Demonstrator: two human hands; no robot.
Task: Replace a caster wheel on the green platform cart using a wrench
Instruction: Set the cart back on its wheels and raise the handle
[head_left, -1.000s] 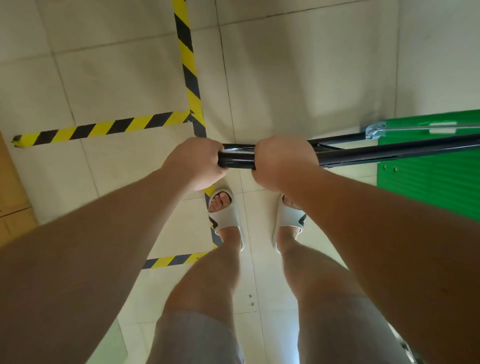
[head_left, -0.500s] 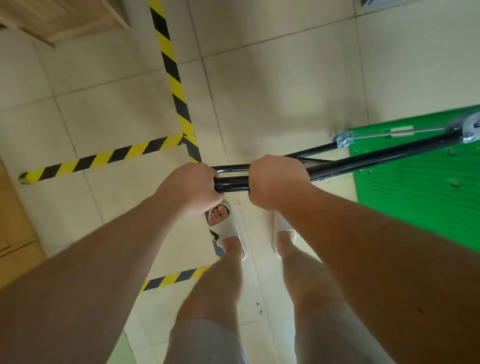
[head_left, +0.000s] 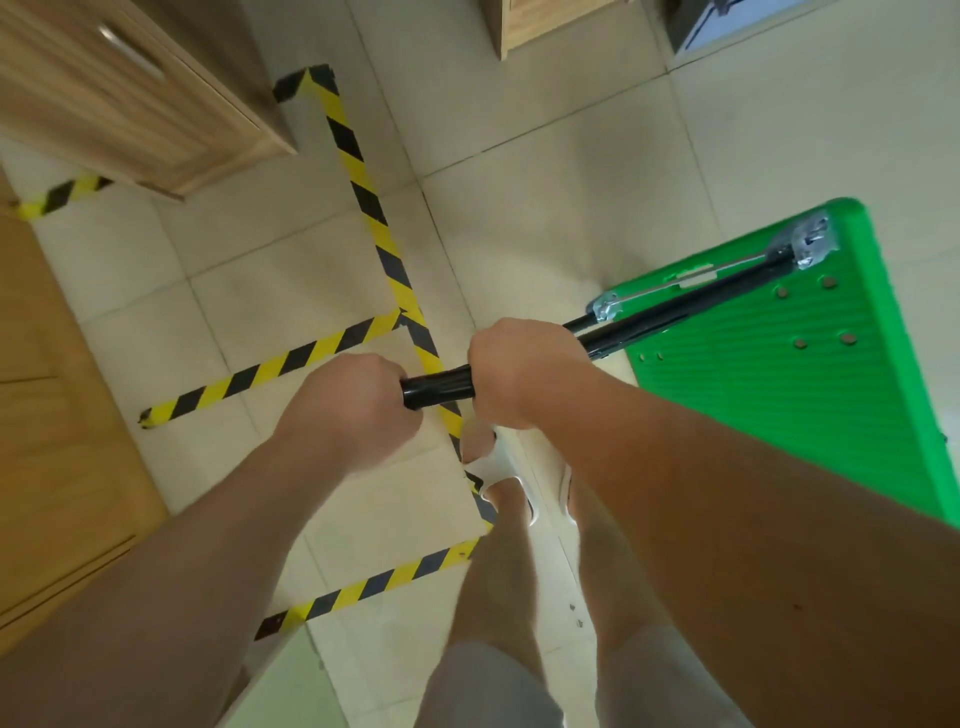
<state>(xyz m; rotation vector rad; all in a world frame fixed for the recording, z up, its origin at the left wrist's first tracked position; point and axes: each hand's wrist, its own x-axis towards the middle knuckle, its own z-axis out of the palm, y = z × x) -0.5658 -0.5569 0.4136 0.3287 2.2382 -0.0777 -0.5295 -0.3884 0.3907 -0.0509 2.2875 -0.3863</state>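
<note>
On the tiled floor (head_left: 545, 171) to the person's right stands the green cart (head_left: 769, 374), its ribbed deck facing up with a few round bolt heads showing. Its black handle bar (head_left: 441, 387) slants from two silver hinge brackets at the deck's near end, one (head_left: 605, 304) by the near corner and one (head_left: 810, 241) by the far corner, down to the middle of the view. Both hands are wrapped around that bar: the left hand (head_left: 353, 410) clenched on its end, the right hand (head_left: 524, 374) clenched just beside it, with a short stretch of bar bare between them. Below the hands, the person's feet in white sandals (head_left: 493, 467) stand on the tiles, partly over a line of yellow-and-black tape (head_left: 363, 176) that marks out a box on the floor. Wooden cabinets (head_left: 130, 93) stand at the upper left, and another wooden surface runs down the left edge. The cart's wheels are hidden under the deck, so their condition cannot be judged.
</note>
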